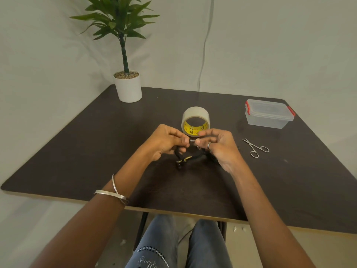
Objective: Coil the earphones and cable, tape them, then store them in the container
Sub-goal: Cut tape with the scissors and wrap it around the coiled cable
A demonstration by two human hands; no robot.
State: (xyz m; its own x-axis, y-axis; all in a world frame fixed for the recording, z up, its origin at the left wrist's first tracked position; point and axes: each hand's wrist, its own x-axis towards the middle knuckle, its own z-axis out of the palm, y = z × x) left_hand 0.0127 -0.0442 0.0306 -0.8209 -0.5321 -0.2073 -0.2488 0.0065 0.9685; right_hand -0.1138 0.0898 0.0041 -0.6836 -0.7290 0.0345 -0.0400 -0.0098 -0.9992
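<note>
Fingers of the left hand and those of the right hand are curled and pinching, tip to tip, a short silvery end piece of the black cable; whether it is a plug or a connector cannot be told. That pinched piece lies level, its long axis running left to right between the two hands.

Below the fingers the cable sags in a loose loop just above the tabletop, a gold-coloured fitting at its lowest part. Whether it touches the surface cannot be told.

Judgement: light, limp and thin; it will spring loose unless pinched firmly. Best held at the stiff end piece and where the loops cross.

Just beyond the fingers stands the tape roll on edge, its opening facing the person. To their right lie the scissors; farther right and beyond, the lidded container.
</note>
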